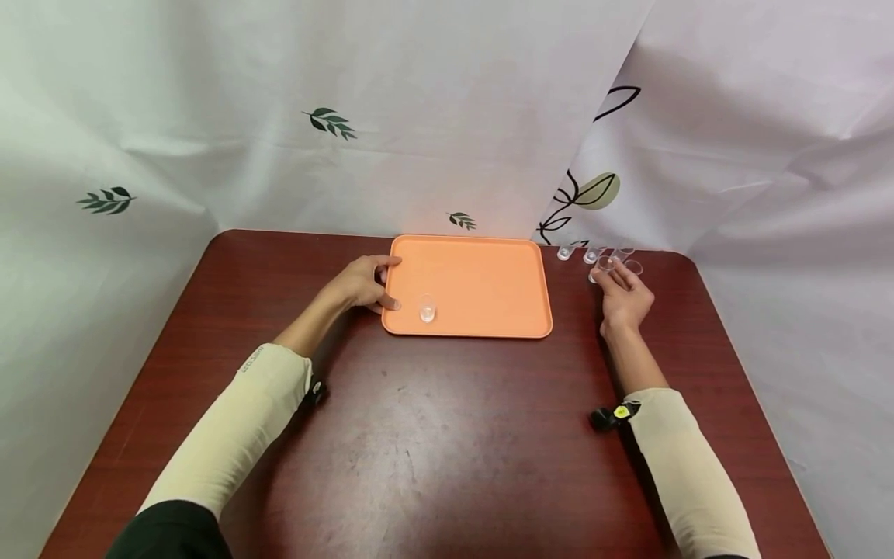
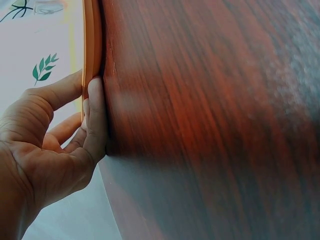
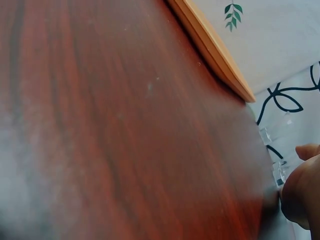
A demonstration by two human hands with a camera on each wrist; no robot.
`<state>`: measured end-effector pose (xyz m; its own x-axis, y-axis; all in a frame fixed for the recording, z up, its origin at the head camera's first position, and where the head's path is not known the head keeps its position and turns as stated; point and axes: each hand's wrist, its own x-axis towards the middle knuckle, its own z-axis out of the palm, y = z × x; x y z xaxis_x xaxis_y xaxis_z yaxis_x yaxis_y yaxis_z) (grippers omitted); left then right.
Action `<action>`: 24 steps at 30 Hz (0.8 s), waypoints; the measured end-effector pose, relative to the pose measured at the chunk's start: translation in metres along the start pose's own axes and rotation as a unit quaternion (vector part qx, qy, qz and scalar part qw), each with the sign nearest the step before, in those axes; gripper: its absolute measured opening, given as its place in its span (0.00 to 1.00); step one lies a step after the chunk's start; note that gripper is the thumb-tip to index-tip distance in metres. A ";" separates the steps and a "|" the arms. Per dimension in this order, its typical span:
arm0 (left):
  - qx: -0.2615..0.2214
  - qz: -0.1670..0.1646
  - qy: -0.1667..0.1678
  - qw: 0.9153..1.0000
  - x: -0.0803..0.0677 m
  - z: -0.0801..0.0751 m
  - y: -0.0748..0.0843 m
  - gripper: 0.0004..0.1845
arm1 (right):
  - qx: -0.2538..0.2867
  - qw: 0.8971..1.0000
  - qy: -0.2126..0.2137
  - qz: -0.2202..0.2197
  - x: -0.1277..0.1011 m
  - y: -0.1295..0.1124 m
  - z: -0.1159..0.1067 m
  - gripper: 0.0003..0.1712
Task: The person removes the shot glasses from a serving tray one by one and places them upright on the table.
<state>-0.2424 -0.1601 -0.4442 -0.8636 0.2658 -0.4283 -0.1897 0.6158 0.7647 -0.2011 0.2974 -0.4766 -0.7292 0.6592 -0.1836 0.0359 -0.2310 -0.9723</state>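
Observation:
An orange rectangular tray [image 1: 482,287] lies near the table's far edge, bearing one small clear cup [image 1: 427,310] near its front left corner. My left hand [image 1: 361,283] grips the tray's left edge, thumb and fingers around the rim; the left wrist view also shows this hand [image 2: 55,135] at the tray's edge [image 2: 92,40]. Right of the tray, my right hand [image 1: 624,299] pinches a clear cup [image 1: 602,268] between thumb and fingers. Several similar cups stand close by, one of them a clear cup [image 1: 566,252] nearer the tray. The right wrist view cuts off most of this hand [image 3: 302,192].
The dark red-brown wooden table [image 1: 419,435] extends toward me. White cloth [image 1: 419,116] with leaf prints hangs behind and at both sides. A black wrist camera [image 1: 604,419] sits by the right sleeve, and another wrist camera [image 1: 316,390] by the left.

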 end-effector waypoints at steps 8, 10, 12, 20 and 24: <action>-0.008 0.003 -0.002 1.000 0.001 0.001 0.000 0.55 | -0.009 1.000 -0.020 0.001 -0.003 0.001 -0.012 0.34; -0.009 0.003 -0.001 1.000 0.002 0.002 0.000 0.56 | -0.005 1.000 -0.026 0.005 -0.006 0.001 -0.015 0.34; -0.010 0.003 -0.001 1.000 0.002 0.002 0.000 0.56 | -0.007 1.000 -0.029 0.005 -0.009 0.001 -0.018 0.34; -0.009 0.003 -0.002 1.000 0.002 0.002 0.001 0.56 | 0.047 0.998 -0.050 0.006 -0.023 0.002 -0.029 0.29; -0.006 0.000 -0.003 1.000 0.000 0.001 0.002 0.56 | 0.052 0.996 -0.075 0.010 -0.030 0.003 -0.028 0.23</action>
<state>-0.2425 -0.1579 -0.4435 -0.8607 0.2698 -0.4318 -0.1961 0.6069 0.7702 -0.1595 0.2971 -0.4783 -0.8234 0.5410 -0.1713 -0.0142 -0.3214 -0.9468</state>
